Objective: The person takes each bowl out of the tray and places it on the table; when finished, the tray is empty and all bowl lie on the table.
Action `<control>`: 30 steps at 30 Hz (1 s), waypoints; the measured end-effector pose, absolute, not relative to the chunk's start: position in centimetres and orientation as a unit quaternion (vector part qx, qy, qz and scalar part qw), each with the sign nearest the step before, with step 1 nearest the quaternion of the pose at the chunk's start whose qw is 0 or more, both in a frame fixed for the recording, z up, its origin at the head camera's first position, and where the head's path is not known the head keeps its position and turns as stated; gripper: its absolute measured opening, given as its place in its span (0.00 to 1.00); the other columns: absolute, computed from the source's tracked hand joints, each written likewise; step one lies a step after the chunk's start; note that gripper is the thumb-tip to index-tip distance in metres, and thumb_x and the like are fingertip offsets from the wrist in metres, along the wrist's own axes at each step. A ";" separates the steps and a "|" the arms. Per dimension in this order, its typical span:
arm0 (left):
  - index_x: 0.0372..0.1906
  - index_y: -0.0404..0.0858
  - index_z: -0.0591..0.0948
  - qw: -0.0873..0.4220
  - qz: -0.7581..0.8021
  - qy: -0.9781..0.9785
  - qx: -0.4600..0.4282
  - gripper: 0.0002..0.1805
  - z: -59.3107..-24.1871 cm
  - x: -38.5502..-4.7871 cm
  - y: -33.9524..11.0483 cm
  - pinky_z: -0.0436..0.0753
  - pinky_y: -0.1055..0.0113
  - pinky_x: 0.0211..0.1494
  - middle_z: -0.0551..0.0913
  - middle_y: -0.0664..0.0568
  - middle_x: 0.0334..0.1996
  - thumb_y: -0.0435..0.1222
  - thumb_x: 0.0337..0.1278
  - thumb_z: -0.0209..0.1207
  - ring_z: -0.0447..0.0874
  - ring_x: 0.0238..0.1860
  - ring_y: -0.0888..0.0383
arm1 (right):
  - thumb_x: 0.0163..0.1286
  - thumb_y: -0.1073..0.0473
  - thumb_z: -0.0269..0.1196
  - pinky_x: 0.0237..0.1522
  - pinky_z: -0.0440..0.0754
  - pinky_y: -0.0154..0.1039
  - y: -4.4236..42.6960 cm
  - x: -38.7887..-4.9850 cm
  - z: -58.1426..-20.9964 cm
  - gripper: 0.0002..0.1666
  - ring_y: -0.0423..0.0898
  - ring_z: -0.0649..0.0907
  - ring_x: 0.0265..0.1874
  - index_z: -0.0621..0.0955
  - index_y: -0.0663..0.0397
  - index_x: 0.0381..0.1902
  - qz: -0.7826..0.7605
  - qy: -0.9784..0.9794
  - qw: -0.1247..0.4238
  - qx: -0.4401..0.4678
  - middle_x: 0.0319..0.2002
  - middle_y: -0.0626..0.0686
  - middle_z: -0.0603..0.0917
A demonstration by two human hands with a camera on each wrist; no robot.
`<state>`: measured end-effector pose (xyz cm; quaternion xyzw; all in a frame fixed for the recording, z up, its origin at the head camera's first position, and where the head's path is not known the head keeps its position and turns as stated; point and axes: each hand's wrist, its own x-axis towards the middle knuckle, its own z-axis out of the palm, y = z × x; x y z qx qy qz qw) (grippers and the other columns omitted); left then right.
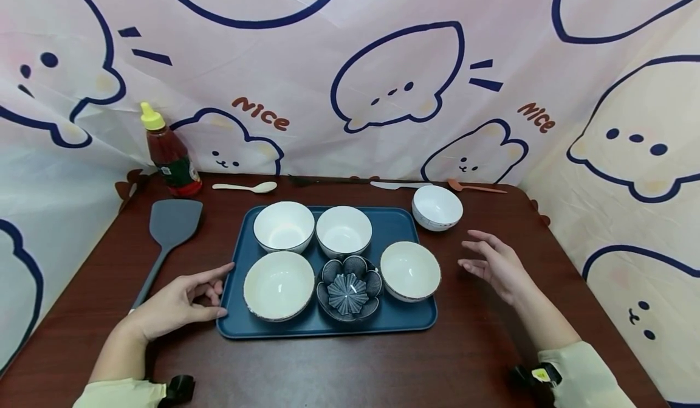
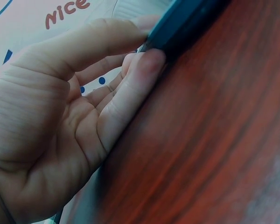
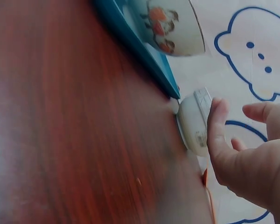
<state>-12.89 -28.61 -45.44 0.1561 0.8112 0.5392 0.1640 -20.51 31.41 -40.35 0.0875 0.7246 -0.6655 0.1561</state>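
Note:
On a blue rectangular tray [image 1: 339,330] stand several white bowls with thin dark rims and a dark petal-shaped dish [image 1: 349,295]. My left hand [image 1: 177,298] holds the tray's left edge, thumb and fingertips at the rim; the left wrist view shows the digits meeting at the tray edge [image 2: 189,21]. Off the tray, near its back right corner, is a small white bowl [image 1: 437,208]. In front of that bowl and right of the tray hovers my right hand [image 1: 496,267], fingers spread and slightly bent, touching nothing. A white bowl [image 1: 410,272] on the tray is also near it.
Left of the tray lies a grey spatula [image 1: 174,222], with a yellow-capped sauce bottle [image 1: 169,155] behind it. Along the back edge lie a cream spoon [image 1: 246,187], a white knife [image 1: 399,185] and a reddish-brown spoon [image 1: 476,187]. A printed cloth [image 1: 306,79] rises behind the table.

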 end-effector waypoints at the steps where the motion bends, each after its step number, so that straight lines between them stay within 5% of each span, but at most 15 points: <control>1: 0.75 0.30 0.60 0.164 0.539 0.811 0.157 0.43 -45.5 -12.9 -28.6 0.82 0.70 0.39 0.75 0.40 0.41 0.33 0.57 0.68 0.80 0.38 0.62 | 0.81 0.50 0.48 0.47 0.84 0.34 31.3 -20.2 -40.3 0.33 0.43 0.88 0.42 0.56 0.51 0.78 -0.662 0.728 0.160 0.078 0.68 0.57 0.69; 5: 0.75 0.30 0.60 0.162 0.539 0.811 0.161 0.43 -45.6 -12.8 -28.6 0.82 0.69 0.38 0.75 0.41 0.41 0.33 0.58 0.68 0.81 0.38 0.62 | 0.79 0.48 0.52 0.48 0.85 0.36 30.4 -19.3 -40.3 0.33 0.45 0.88 0.42 0.59 0.53 0.76 -0.642 0.747 0.171 0.028 0.65 0.54 0.74; 13: 0.75 0.31 0.60 0.158 0.539 0.812 0.158 0.43 -45.4 -12.5 -28.8 0.82 0.69 0.37 0.75 0.42 0.40 0.33 0.58 0.68 0.80 0.37 0.62 | 0.78 0.49 0.55 0.46 0.86 0.39 27.9 -18.8 -40.7 0.37 0.48 0.88 0.39 0.59 0.58 0.76 -0.605 0.770 0.195 -0.055 0.67 0.68 0.68; 23: 0.74 0.29 0.61 0.148 0.545 0.807 0.171 0.42 -45.4 -12.7 -28.5 0.82 0.69 0.37 0.75 0.42 0.40 0.32 0.57 0.68 0.81 0.36 0.62 | 0.78 0.49 0.55 0.42 0.87 0.43 27.6 -18.3 -42.3 0.35 0.50 0.88 0.36 0.60 0.51 0.76 -0.592 0.768 0.235 -0.064 0.56 0.61 0.71; 30: 0.74 0.31 0.63 0.140 0.542 0.812 0.164 0.42 -45.5 -12.7 -28.4 0.82 0.69 0.36 0.75 0.42 0.40 0.32 0.56 0.69 0.81 0.36 0.62 | 0.78 0.54 0.55 0.43 0.87 0.46 27.3 -18.3 -42.7 0.36 0.51 0.88 0.38 0.56 0.52 0.77 -0.603 0.749 0.259 -0.093 0.59 0.64 0.70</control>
